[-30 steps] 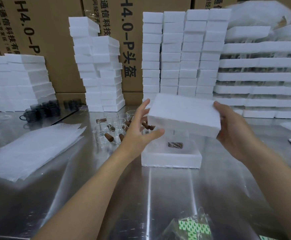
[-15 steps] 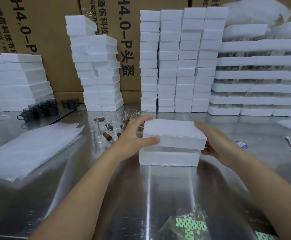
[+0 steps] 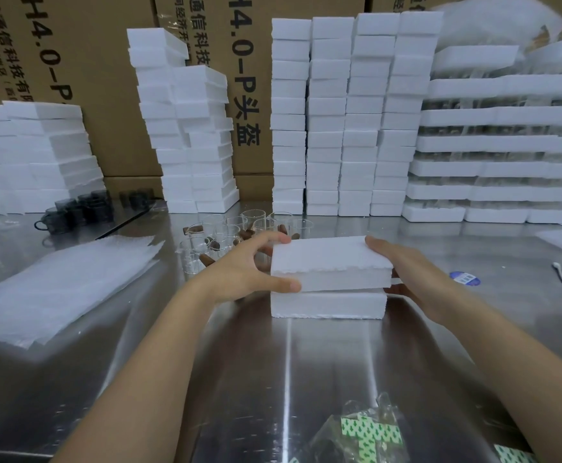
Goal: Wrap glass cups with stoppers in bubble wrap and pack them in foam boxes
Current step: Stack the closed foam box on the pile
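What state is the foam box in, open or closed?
Closed: lid lies on base, left hand and right hand gripping its ends. Cannot tell if fully seated.

foam lid (image 3: 329,253) on foam box (image 3: 328,304), cups (image 3: 226,228) behind

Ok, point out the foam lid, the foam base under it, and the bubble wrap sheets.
foam lid (image 3: 329,253), head view, on its top face.
foam base (image 3: 328,304), head view, on its front wall.
bubble wrap sheets (image 3: 62,289), head view, middle of the top sheet.
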The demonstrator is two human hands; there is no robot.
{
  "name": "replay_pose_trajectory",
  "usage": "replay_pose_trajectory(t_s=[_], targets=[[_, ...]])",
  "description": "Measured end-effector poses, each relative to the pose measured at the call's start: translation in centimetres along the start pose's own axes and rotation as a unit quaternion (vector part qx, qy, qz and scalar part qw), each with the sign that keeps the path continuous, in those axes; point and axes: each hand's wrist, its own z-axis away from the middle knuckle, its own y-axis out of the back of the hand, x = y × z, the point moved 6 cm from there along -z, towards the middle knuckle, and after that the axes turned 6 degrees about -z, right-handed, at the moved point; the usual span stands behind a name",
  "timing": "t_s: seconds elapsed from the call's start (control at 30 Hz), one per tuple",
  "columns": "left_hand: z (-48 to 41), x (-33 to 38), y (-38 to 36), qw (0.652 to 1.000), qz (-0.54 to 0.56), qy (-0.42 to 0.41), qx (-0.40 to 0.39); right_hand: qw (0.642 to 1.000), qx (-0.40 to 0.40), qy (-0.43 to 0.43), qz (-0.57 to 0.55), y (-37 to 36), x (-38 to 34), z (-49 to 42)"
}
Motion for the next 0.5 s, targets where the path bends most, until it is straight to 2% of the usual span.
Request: replay_pose_trajectory(t_s=[0.23, 0.5], targets=[[-0.1, -0.3, -0.2, 1.000, -0.026, 0.015, -0.008, 1.000, -0.001, -0.008, 0.020, 0.2, 0.9, -0.5], [-0.4, -1.1, -0.5, 0.998, -0.045, 0.027, -0.023, 0.999, 0.000, 0.021, -0.030, 0.2, 0.9, -0.5]])
